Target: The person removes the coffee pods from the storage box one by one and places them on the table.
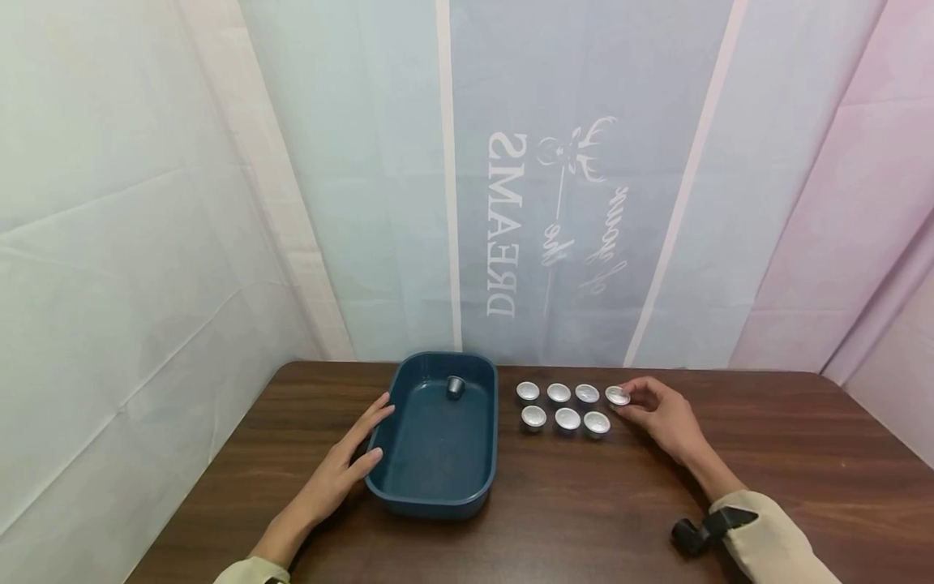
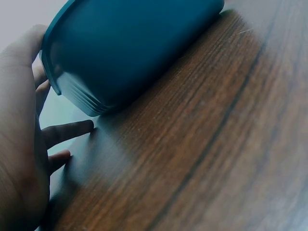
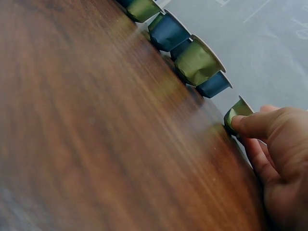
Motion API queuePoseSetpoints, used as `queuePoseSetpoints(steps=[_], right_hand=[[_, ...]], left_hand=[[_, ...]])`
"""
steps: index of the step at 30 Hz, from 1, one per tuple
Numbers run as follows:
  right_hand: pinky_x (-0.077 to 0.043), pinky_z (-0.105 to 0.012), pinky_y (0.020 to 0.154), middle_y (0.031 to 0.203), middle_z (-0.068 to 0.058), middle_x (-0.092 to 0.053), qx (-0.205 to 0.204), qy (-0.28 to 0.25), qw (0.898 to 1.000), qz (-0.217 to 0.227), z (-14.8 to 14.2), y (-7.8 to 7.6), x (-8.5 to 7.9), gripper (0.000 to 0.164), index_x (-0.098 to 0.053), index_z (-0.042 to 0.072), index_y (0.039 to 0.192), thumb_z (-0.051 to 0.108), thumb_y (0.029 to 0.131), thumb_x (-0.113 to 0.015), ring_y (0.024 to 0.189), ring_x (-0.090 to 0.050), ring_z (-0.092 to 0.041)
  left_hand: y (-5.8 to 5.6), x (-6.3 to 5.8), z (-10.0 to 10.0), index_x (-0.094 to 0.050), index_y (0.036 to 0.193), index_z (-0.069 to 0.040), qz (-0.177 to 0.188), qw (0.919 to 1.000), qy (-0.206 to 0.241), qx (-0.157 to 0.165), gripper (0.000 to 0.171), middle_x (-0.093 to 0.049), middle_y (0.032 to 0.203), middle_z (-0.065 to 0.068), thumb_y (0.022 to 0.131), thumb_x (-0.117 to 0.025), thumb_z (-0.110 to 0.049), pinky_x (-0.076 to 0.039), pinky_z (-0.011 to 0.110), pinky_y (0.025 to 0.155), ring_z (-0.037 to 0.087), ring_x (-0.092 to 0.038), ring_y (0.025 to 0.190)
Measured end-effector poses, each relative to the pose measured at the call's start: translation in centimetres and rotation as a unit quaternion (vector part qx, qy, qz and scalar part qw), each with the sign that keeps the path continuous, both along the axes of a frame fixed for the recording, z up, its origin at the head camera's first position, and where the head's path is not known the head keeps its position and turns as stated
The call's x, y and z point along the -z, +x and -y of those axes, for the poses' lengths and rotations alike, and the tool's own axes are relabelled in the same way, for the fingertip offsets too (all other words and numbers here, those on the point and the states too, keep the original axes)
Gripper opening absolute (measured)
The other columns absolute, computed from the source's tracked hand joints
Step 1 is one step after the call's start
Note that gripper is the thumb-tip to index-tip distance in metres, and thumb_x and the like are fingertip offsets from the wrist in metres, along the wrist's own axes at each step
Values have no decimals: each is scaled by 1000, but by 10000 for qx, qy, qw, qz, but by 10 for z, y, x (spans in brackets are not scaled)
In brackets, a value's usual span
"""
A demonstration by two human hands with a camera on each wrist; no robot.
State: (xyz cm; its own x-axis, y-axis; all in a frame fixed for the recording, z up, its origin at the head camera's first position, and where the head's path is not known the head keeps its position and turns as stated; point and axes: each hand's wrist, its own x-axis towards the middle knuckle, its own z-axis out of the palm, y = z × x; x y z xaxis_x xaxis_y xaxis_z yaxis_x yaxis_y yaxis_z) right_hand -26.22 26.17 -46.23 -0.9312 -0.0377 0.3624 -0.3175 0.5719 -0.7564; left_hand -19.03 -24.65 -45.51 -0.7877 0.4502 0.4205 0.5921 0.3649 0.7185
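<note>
My left hand [image 1: 337,474] rests against the left side of a dark blue plastic basin [image 1: 430,508], fingers fairly straight along its rim. In the left wrist view, two fingertips reach down by the basin's lower wall. A single dark coffee capsule [image 1: 456,388] lies on its side inside, near the back. My right hand [image 1: 670,420] pinches a coffee capsule [image 1: 617,395] at the right end of the back row, between thumb and fingers. The right wrist view shows this capsule [image 3: 237,111] is green, standing close over the table.
Two rows of coffee capsules [image 1: 567,419] stand lid up right of the basin, their lids silver. From the side some are green [image 3: 199,62] and some blue [image 3: 168,32]. Behind the brown wooden table [image 1: 584,519] hangs a printed curtain [image 1: 379,203].
</note>
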Motion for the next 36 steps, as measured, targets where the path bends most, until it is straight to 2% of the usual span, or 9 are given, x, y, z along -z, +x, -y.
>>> queuePoseSetpoints(steps=[7,13,15,20,24,31,36], right_hand=[[-47,-16,68,101,-13,-67,62,124,9999,78,-1,0,-2,30,-62,6,100,9,77,-81,91,-65,-14],[-46,-15,67,98,-12,-67,156,273,9995,37,0,0,-1,29,-62,8,98,8,76,-81,86,-65,-10],[-46,-16,67,96,-11,-67,186,329,9993,15,1,0,0,28,-62,8,97,7,76,-81,83,-65,-9],[-48,-18,67,97,-10,-67,167,397,9991,43,3,0,0,27,-61,9,96,6,76,-80,84,-66,-14],[-49,-19,69,98,-11,-66,123,394,9991,28,3,-1,1,28,-61,8,97,4,76,-80,86,-66,-19],[-50,-19,70,99,-11,-66,13,272,9996,-69,3,-1,1,32,-60,7,100,3,76,-80,86,-66,-19],[-49,-19,70,102,-11,-65,-35,286,9995,-130,3,2,-1,41,-58,5,110,11,76,-82,88,-63,-19]], left_hand=[[-1,-2,-1,-30,150,-9,111,9999,73,19,54,-16,159,4,98,-46,-5,-18,22,107,22,-15,144],[-1,-2,0,-29,150,-10,124,9999,43,15,55,-15,159,4,98,-45,-5,-21,36,108,23,-15,144],[-1,-2,0,-29,150,-10,138,9999,23,9,55,-15,159,4,98,-45,-5,-21,37,108,23,-15,144],[0,-3,0,-29,150,-10,166,9999,26,14,55,-14,159,3,98,-45,-5,-19,26,107,22,-14,144],[0,-3,0,-29,151,-10,165,9998,71,55,55,-14,159,5,98,-45,-3,-18,22,107,22,-14,144],[0,-1,0,-28,151,-11,194,9998,34,16,55,-13,159,4,99,-44,-5,-21,31,108,21,-14,144],[-1,1,1,-29,151,-11,144,9999,29,20,55,-14,159,3,98,-45,-5,-21,32,108,22,-14,144]])
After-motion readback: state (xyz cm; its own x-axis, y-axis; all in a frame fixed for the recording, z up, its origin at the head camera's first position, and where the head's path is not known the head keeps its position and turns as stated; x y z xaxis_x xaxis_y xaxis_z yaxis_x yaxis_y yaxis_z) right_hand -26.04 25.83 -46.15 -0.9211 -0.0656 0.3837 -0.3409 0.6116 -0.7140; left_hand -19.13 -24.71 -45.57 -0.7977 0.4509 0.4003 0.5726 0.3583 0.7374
